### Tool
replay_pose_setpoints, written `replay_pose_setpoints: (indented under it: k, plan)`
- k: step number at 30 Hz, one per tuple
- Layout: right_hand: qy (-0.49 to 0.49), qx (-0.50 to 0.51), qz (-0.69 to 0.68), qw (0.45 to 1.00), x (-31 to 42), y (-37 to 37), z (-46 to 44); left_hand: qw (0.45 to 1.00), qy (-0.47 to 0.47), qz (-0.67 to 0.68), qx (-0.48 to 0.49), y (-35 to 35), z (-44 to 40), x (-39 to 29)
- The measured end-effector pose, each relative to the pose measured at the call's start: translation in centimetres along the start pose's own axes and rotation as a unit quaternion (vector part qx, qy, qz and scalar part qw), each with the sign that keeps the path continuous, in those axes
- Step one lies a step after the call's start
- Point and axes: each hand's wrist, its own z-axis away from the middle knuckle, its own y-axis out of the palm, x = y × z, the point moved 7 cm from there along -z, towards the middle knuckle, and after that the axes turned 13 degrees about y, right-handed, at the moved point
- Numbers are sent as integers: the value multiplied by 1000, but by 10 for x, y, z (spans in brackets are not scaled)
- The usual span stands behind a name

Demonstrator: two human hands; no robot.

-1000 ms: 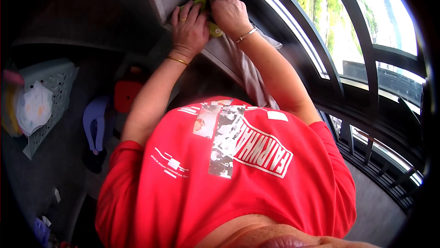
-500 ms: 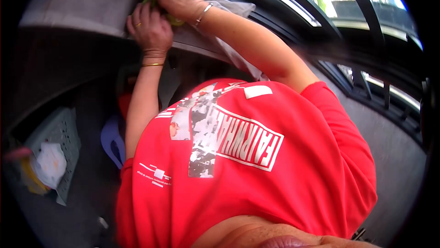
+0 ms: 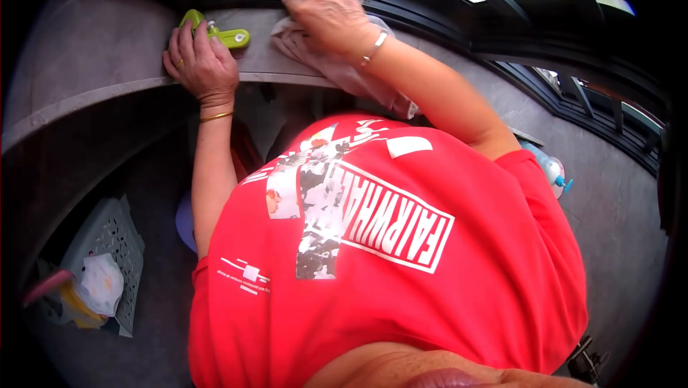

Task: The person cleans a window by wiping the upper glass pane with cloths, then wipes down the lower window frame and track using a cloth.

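Head view: our lime-green plastic tool (image 3: 233,38) is on the grey worktop (image 3: 93,51), partly under our left hand (image 3: 203,64), whose fingers lie nearly side by side over one end; we cannot tell how firmly they grip. Just to the right, our right hand (image 3: 333,19) bends its fingers over a pale cloth (image 3: 304,48), its hold hidden beneath, beside the dark window frame (image 3: 423,26). Below left, we see a perforated basket (image 3: 129,245).

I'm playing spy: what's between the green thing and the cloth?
Just a bare bit of grey ledge between the green thing and the cloth, in the head view.
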Motion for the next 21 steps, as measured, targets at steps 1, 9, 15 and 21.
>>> replay_pose_setpoints:
  k: [1,9,15,21]
  plan:
    - [9,-11,8,1000,-9,2,8,1000,0,-5,6,-1,1,2]
    - [41,14,69,997,-76,-12,72,1000,-5,0,19,-1,14,16]
    - [37,28,76,996,-116,-26,100,1000,-10,6,18,2,20,20]
    - [310,-3,-430,848,-174,-21,95,999,-8,5,31,6,29,28]
